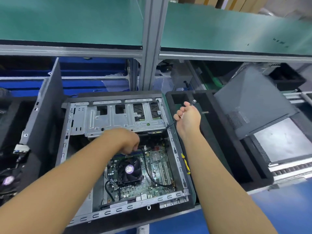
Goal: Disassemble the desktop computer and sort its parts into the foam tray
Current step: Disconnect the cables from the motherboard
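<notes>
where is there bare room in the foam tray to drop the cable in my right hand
Set the cable in the long slot of the foam tray, between its left wall and the leaning side panel: bare but for one small part. Crowded inside the case, around fan and wiring.

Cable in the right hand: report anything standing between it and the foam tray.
Nothing visible blocks it. The right hand grips the black cable over the left edge of the foam tray. The cable's lower end runs down into the computer case beside the drive cage; whether it is plugged in there cannot be seen.
</notes>
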